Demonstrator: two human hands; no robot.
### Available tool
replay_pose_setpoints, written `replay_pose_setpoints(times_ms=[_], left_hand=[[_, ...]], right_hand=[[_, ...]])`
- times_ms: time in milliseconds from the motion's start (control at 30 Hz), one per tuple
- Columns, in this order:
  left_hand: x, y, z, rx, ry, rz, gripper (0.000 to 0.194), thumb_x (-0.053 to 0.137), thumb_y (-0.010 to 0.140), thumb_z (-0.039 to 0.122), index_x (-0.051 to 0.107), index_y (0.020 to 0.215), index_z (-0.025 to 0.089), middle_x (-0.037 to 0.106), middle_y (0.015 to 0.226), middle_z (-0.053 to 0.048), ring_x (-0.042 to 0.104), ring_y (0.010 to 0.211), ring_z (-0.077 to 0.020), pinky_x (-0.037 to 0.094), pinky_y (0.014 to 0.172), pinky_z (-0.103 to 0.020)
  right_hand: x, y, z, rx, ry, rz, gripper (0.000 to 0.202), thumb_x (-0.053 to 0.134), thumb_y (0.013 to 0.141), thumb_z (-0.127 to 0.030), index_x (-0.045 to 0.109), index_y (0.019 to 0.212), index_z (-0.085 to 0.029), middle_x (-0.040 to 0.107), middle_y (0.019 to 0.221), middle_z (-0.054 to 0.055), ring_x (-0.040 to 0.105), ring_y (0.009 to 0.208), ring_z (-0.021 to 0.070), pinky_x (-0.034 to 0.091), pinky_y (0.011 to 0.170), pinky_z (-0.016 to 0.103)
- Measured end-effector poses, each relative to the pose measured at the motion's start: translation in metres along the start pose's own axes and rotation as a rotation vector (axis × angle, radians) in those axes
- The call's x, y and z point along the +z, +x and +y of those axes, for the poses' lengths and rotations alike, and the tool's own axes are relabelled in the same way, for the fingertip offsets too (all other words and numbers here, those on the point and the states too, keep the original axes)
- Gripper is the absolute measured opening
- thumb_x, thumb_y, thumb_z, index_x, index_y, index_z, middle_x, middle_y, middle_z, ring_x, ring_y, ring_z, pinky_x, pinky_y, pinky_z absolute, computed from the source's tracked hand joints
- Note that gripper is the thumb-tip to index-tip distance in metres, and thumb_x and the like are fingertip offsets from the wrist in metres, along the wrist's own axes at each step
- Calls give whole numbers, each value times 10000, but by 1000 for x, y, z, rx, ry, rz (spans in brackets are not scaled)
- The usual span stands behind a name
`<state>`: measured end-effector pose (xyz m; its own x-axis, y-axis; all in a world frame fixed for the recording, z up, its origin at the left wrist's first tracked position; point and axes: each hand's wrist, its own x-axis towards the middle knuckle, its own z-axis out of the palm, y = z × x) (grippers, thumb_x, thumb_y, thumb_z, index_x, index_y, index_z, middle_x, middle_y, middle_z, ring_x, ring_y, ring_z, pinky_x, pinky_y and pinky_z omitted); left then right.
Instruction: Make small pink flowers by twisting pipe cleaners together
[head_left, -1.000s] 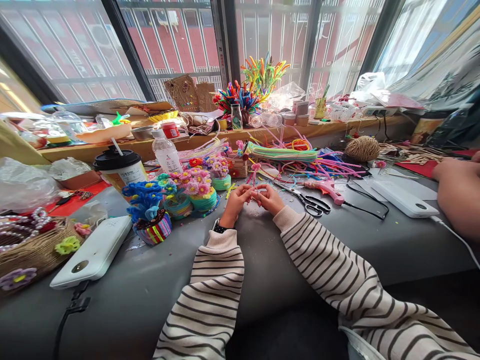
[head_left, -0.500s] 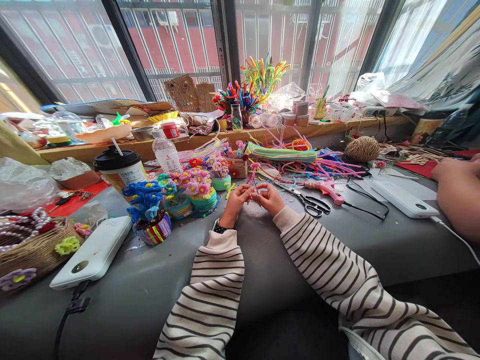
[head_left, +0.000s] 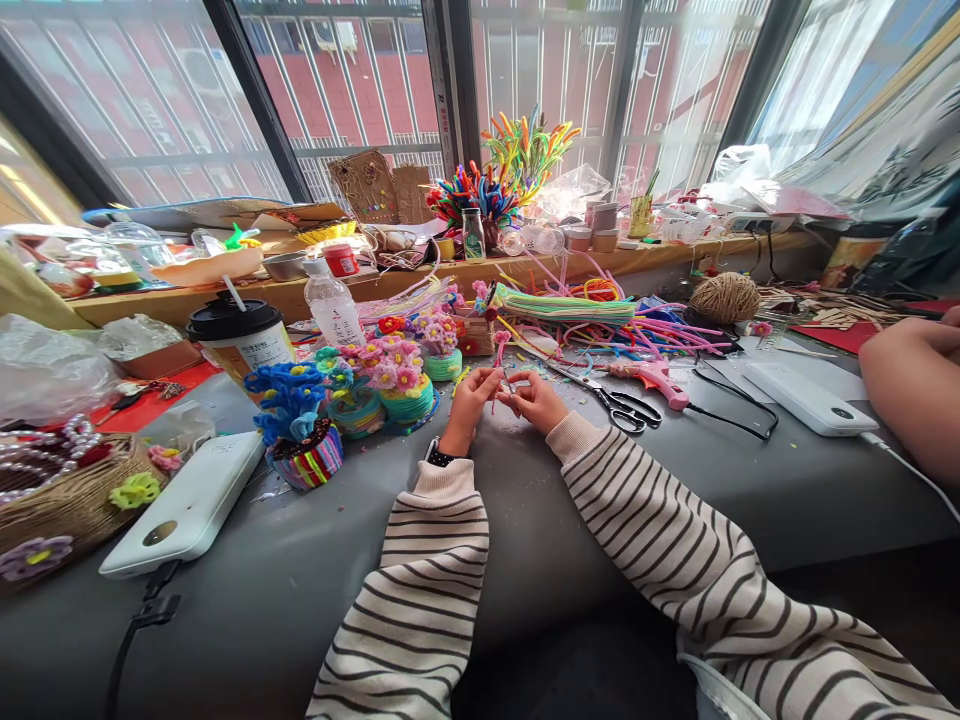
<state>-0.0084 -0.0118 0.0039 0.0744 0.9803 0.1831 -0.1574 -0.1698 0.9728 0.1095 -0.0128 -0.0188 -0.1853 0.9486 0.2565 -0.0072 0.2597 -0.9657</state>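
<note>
My left hand (head_left: 470,408) is closed, thumb and fingertips pinching a thin pink pipe cleaner (head_left: 501,346) whose upper end stands above my fingers. Close beside it on the right, my right hand (head_left: 538,402) pinches the same pipe cleaner lower down; the exact contact is too small to make out. Black-handled scissors (head_left: 634,411) lie open-bladed to the right of my hands, with a pink glue gun (head_left: 654,382) just behind. Left of my hands stand small pots of pipe-cleaner flowers: pink ones (head_left: 390,365) and blue ones (head_left: 289,395).
A bundle of pipe cleaners (head_left: 570,306) lies behind my hands, near a twine ball (head_left: 724,298). White power banks (head_left: 187,505) with cables lie on both sides. A lidded cup (head_left: 238,340) and a bottle (head_left: 330,305) stand left. Another person's arm (head_left: 911,400) rests at right.
The upper end of the pink pipe cleaner has shifted slightly left, and my fingertips have changed position a little. The other person's arm at right has drawn back slightly.
</note>
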Motion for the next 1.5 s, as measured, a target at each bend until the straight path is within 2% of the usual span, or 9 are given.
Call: replay_pose_setpoints(times_ms=[167, 467, 800, 1133, 1500], left_hand=[[-1, 1, -1, 32, 2, 41, 214, 579, 611, 343, 497, 609, 146, 412, 530, 53, 374, 497, -44, 328, 512, -183], [0, 1, -2, 47, 8, 10, 172, 564, 618, 299, 487, 655, 150, 448, 566, 45, 417, 532, -55, 356, 539, -186], [-2, 4, -6, 72, 28, -37, 193, 560, 637, 310, 479, 694, 145, 455, 595, 37, 434, 552, -61, 357, 542, -189], [-2, 4, -5, 84, 46, -53, 204, 546, 654, 332, 471, 695, 146, 459, 580, 38, 420, 528, -54, 345, 516, -182], [0, 4, -5, 57, -1, -25, 196, 566, 632, 312, 472, 686, 148, 459, 555, 47, 429, 508, -49, 351, 508, -179]], right_hand=[[1, -1, 0, 7, 10, -45, 419, 613, 566, -417, 373, 815, -181, 419, 379, -122, 374, 356, 53, 289, 413, 192], [1, -3, -2, 34, 1, -44, 408, 596, 587, -409, 370, 833, -174, 451, 390, -110, 383, 348, 51, 273, 401, 182], [3, -3, -6, 78, 39, -47, 447, 596, 560, -475, 353, 789, -179, 431, 380, -120, 339, 332, 36, 207, 371, 171], [2, -1, 2, 21, 51, -20, 409, 618, 558, -415, 355, 769, -184, 423, 368, -127, 358, 344, 44, 280, 402, 183], [2, -1, 1, 33, 49, -16, 410, 632, 537, -388, 348, 756, -189, 419, 353, -132, 352, 333, 46, 270, 390, 182]])
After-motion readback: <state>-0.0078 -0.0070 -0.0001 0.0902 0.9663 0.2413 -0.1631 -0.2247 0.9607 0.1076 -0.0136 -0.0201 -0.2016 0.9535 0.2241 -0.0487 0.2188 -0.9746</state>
